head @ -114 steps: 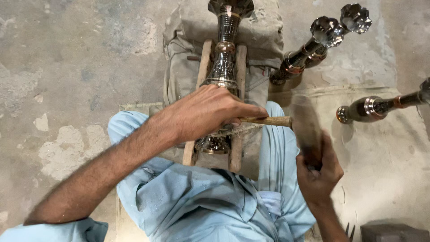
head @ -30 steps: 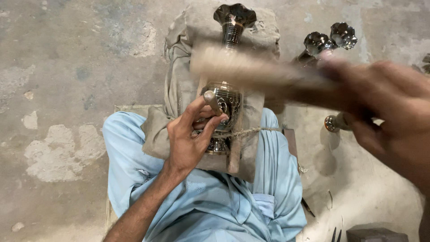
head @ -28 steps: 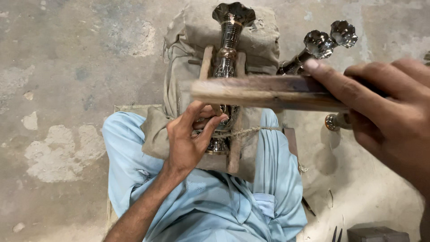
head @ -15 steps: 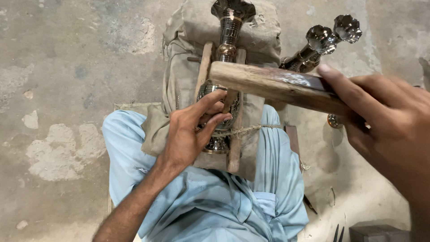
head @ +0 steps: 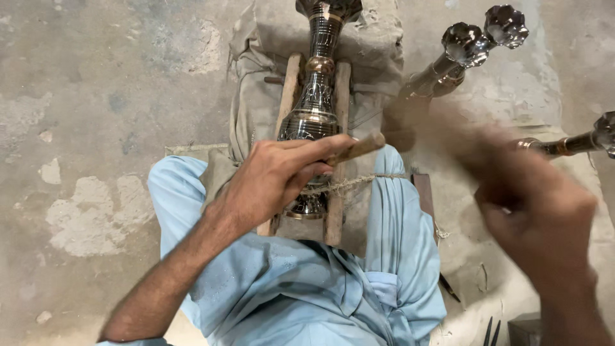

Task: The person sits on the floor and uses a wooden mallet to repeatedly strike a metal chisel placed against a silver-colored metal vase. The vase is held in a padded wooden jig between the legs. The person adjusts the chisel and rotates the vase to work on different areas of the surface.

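Head view: a person in light blue clothes sits on the floor with a metal vase lying lengthwise between two wooden rails on a cloth pad over the lap, mouth toward the top edge of the floor, base by the knees. A cord runs across the rails. The left hand rests on the vase's belly and pinches a thin wooden-handled tool, tip down on the metal. The right hand is raised at the right, blurred; whether it grips anything cannot be told. The upper belly and neck already carry fine engraved pattern; the part under the left hand is hidden, so how much remains is unclear, but the engraving seems well along. Three more vases lie toward the floor's upper right corner.
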